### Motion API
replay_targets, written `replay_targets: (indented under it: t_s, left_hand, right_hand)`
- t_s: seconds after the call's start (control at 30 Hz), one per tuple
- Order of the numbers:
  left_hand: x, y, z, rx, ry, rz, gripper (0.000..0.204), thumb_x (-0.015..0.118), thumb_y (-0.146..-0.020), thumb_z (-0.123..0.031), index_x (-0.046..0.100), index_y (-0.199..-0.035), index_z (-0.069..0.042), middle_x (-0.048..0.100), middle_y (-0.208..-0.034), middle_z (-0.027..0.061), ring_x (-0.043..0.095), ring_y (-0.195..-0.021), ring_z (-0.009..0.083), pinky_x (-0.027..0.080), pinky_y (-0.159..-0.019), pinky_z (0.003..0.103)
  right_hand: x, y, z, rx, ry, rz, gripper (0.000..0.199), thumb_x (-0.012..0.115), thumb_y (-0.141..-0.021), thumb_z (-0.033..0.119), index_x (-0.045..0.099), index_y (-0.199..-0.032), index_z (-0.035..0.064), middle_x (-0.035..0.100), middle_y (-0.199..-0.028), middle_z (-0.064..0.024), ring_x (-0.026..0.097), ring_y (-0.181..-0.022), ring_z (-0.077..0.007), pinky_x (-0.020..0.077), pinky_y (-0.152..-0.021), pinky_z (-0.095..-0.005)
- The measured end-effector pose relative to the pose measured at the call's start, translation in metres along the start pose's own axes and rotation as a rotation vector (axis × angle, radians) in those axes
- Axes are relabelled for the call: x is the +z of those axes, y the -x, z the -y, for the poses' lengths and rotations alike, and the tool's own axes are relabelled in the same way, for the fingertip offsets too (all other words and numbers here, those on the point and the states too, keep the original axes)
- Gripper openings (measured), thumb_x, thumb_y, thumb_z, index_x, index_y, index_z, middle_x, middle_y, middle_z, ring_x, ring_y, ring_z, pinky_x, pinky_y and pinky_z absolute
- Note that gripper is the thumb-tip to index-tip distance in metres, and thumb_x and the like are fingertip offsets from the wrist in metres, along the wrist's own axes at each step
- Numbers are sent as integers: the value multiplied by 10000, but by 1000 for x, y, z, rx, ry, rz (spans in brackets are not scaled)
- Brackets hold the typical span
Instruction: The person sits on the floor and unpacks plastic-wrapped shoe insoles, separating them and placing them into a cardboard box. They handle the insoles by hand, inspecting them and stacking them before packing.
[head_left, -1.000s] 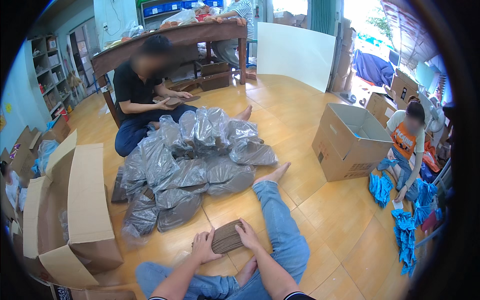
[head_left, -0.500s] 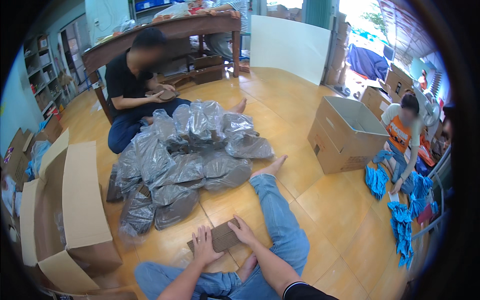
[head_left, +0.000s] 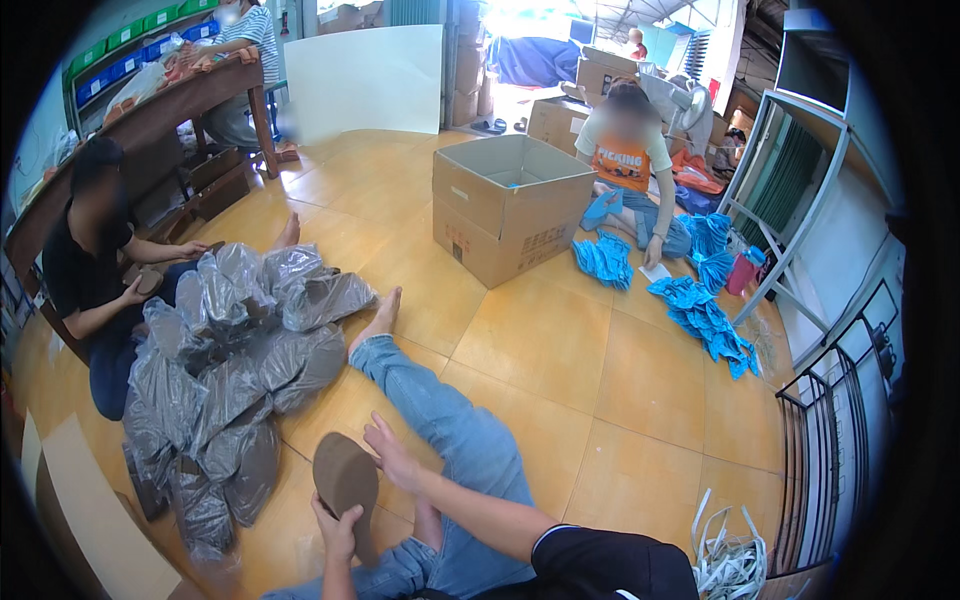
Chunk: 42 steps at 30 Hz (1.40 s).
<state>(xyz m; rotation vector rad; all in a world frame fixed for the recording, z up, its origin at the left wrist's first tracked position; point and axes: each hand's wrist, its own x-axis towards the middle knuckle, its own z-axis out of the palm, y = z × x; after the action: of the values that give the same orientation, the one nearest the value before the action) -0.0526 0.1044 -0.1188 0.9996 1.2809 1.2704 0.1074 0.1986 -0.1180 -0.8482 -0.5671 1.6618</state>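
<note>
Between both hands, flat brown sole (head_left: pixel 345 478), oval, upright

Brown shoe sole (head_left: pixel 345 478) between both hands, beside plastic-wrapped bundles (head_left: pixel 235 375).

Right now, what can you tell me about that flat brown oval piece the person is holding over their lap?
The flat brown oval sole-shaped piece looks like thin, matte board or leather, rounded at the top and narrowing downward. It stands roughly upright, tilted a little, above the wooden floor beside the person's blue-jeaned leg. The left hand grips its lower edge from below; the right hand touches its right edge with its fingers. Its surface appears plain and unmarked.
</note>
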Motion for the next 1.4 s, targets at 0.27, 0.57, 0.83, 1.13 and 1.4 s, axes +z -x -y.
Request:
replay_targets:
  t_s: [0.27,0.57,0.83,1.13,1.4]
  left_hand:
    - [46,44,-59,43,479,61,720,674,-743,-260,374,-1345,-3,500,-1242,123,536,-1146,241,466,-959,344]
    - [-81,38,-53,-95,-967,134,670,576,-856,-343,382,-1394,5,331,-1460,264,288,-1374,396,247,-1128,432]
    - [-169,22,24,-532,-1355,219,357,654,-725,-204,663,-1025,-11,692,-926,219,671,-908,331,519,-833,380]
    - [-153,16,-8,182,-943,-342,80,558,-879,-87,580,-868,-10,592,-704,136,590,-650,251,456,-619,373]
    - [-123,13,-98,440,-211,-415,107,475,-908,19,544,-980,-20,541,-876,14,510,-807,102,420,-721,235]
  right_hand:
    - [46,102,36,-109,338,381,964,656,-889,244,-56,-1516,72,170,-1537,-169,189,-1414,-257,197,-1136,-346]
    - [33,121,143,-411,487,212,1063,771,-760,228,47,-1511,27,222,-1517,-185,253,-1393,-270,212,-1134,-370]
    - [7,160,260,-1322,1519,-394,1235,889,-574,315,120,-1489,5,397,-1294,-220,452,-1135,-362,389,-935,-451]
    - [-24,173,290,-1505,1726,-697,1148,860,-551,325,234,-1472,49,424,-1248,-219,456,-1105,-367,377,-892,-473]
    - [-14,166,281,-1405,1699,-652,1214,886,-588,312,127,-1501,58,388,-1273,-206,438,-1151,-373,386,-943,-475]
